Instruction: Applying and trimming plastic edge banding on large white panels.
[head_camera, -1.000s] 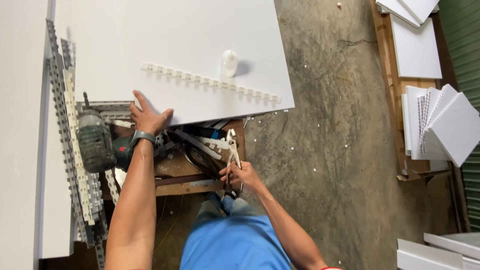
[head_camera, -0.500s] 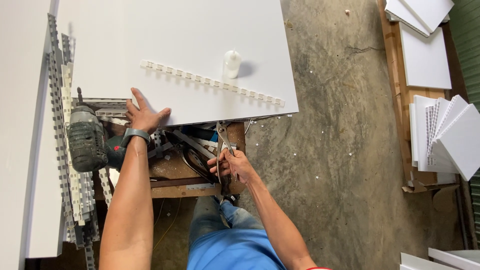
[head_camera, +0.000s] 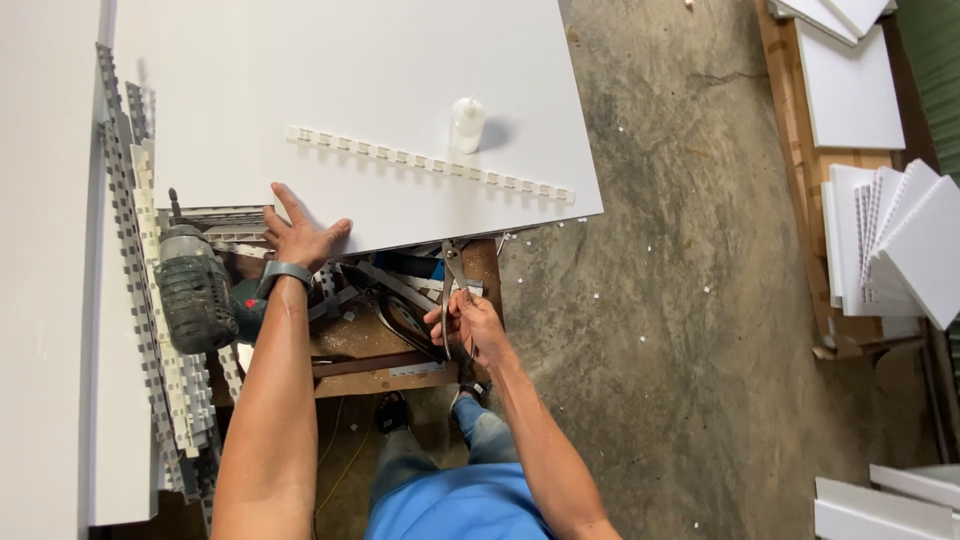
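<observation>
- The left hand (head_camera: 300, 235) lay flat, fingers spread, on the near edge of a big white panel (head_camera: 350, 80), pressing down and gripping nothing.
- A dark watch (head_camera: 281, 272) sat on that wrist.
- The right hand (head_camera: 468, 325) was closed around the handles of a pair of metal snips (head_camera: 455, 285), just below the panel's near edge.
- The blades of the snips pointed up toward that edge, and their tips reached it near the panel's near right corner.
- Whether the blades were biting into anything could not be told.
- A long white notched strip (head_camera: 430, 165) lay across the panel, running slantwise from the middle left toward the near right corner.
- A small white bottle (head_camera: 467, 122) stood upright on the panel, just beyond the strip and touching or nearly touching it.
- A green power drill (head_camera: 195, 290) lay on the cluttered wooden bench (head_camera: 370, 370) under the panel, just left of the left forearm.
- More white notched strips (head_camera: 150, 300) were stacked along the left edge of the bench, beside the drill.
- Small white chips were scattered over the concrete floor (head_camera: 680, 300) to the right of the bench.
- Stacks of white boards (head_camera: 890, 240) rested on a wooden pallet at the far right, well apart from both hands.
</observation>
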